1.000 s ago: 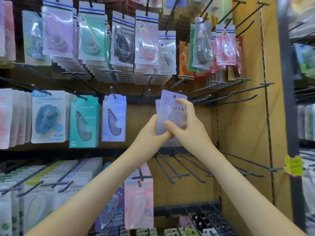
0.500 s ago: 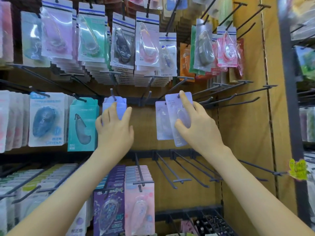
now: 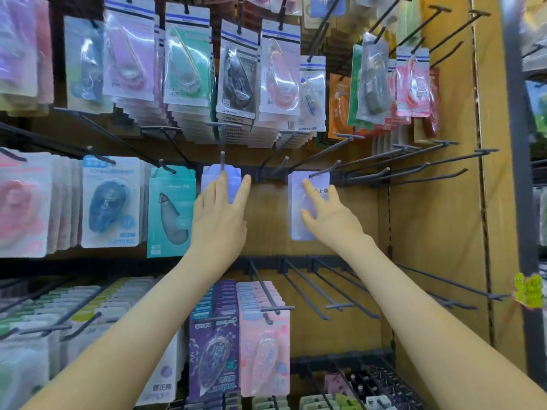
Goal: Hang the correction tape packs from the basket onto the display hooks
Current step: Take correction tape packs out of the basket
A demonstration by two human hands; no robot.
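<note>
Main risk, as a judgement: the pale lilac card-backed correction tape pack (image 3: pixel 307 208) on the right may not be fully seated on its dark metal display hook (image 3: pixel 324 170). The hook tip appears to pass through the pack's top edge, but blur hides whether the hang hole is fully over it. If the right hand (image 3: pixel 328 216) lets go or pushes off-axis, the pack could slide off the upturned tip and drop onto the lower hooks or the stock below. A push that is too hard could also tear the card hole or swing the pack sideways.

Second risk: the left hand (image 3: pixel 220 216) is pressed flat over the blue-lilac carded pack (image 3: pixel 220 180) on the neighbouring hook (image 3: pixel 222 159). A nudge there could knock it against the teal boxed pack (image 3: pixel 171 210) just beside it on the left.

Hand state: right hand is spread, fingers (image 3: pixel 310 189) laid flat on the pack's front, pushing rather than pinching, nothing gripped. Left hand is also open-palmed, fingers splayed over the pack face, not closed on it.

Position: both packs hang on the middle rail of the wooden display panel (image 3: pixel 266 220), bare wood between them. Right pack sits under the right palm, left pack's top edge shows above the left fingertips. Basket not in view.
</note>
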